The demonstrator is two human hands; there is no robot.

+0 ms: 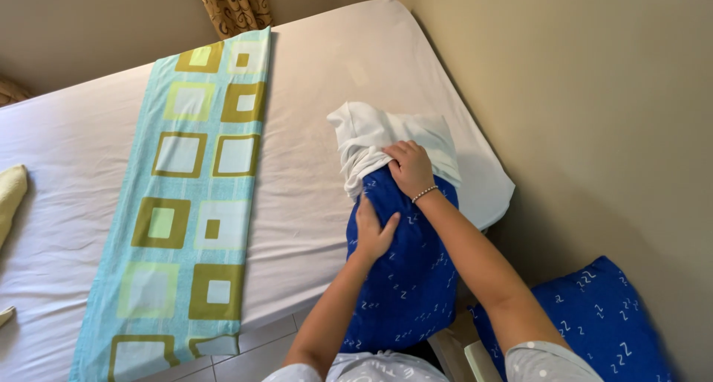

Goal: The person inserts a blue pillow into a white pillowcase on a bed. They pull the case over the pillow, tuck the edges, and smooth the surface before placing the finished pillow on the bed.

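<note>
A blue pillow (408, 278) with small white marks stands on end against the bed's near edge. A white pillowcase (371, 133) covers its top end, bunched at the opening. My right hand (410, 168) grips the bunched edge of the pillowcase on top of the pillow; a thin bracelet sits on that wrist. My left hand (371, 230) presses flat on the blue pillow just below, fingers spread.
The bed (319, 196) carries a white sheet and a long turquoise cloth (182, 204) with olive and white squares. A second blue pillow (601, 315) lies on the right by the beige wall. A yellowish cloth (11, 196) lies at the left edge. A patterned curtain (234, 7) hangs behind.
</note>
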